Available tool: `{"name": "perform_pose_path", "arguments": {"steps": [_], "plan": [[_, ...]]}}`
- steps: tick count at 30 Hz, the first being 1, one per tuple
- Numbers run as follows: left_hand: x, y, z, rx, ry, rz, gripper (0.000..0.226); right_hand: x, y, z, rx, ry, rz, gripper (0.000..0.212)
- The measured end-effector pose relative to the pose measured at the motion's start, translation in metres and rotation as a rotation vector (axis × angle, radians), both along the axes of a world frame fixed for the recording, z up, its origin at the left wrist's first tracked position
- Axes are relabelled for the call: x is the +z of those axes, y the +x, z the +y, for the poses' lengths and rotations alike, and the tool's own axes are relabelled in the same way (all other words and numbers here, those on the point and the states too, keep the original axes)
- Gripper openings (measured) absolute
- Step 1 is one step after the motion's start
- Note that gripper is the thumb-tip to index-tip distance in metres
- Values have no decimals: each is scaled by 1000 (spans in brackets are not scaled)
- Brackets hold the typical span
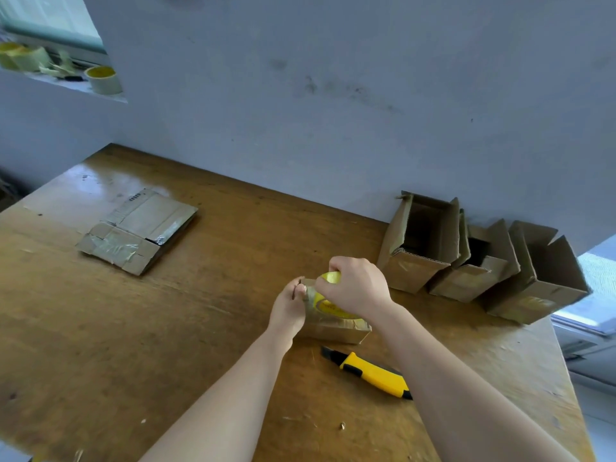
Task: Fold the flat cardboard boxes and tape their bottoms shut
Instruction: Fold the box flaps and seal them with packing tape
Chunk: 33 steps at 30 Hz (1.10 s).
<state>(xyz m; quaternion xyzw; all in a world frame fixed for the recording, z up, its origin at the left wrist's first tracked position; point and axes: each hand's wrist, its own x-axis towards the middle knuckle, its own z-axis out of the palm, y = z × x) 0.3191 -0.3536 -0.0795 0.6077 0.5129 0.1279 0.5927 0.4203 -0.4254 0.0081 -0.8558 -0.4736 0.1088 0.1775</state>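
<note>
A small folded cardboard box (336,331) lies on the wooden table (200,328) near the middle. My right hand (358,285) grips a roll of clear tape with a yellow core (328,278) on top of the box. My left hand (288,306) holds the box's left end, fingers pressed to the tape there. A stack of flat cardboard boxes (140,228), patched with old tape, lies at the left of the table. Three folded boxes (480,261) stand open along the wall at the right.
A yellow and black utility knife (370,373) lies on the table just in front of the box. Several tape rolls (101,80) sit on a window ledge at the upper left. The table's right edge runs close to the folded boxes.
</note>
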Motion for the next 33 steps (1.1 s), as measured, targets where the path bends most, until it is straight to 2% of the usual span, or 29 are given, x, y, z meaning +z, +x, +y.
{"name": "perform_pose_path", "arguments": {"steps": [4,8,11,13,18,21,27,33], "plan": [[-4,3,-1,-83,217,174,41,4,12,-1,38,-13,166,29],[-6,7,-2,-119,329,296,40,2,23,-9,-11,-18,311,49],[-6,8,-2,-115,355,329,38,5,28,-13,9,-32,375,52],[-7,9,-1,-110,365,354,39,6,28,-14,44,-27,314,51],[-7,8,-2,-113,437,372,43,9,38,-25,70,-49,-30,44],[-7,8,-3,-135,458,357,44,8,47,-31,48,-85,-79,36],[-8,5,-3,-157,495,313,43,2,60,-38,-143,-299,-193,45],[-10,4,-2,-160,531,322,44,-10,58,-43,-212,-314,-211,55]]}}
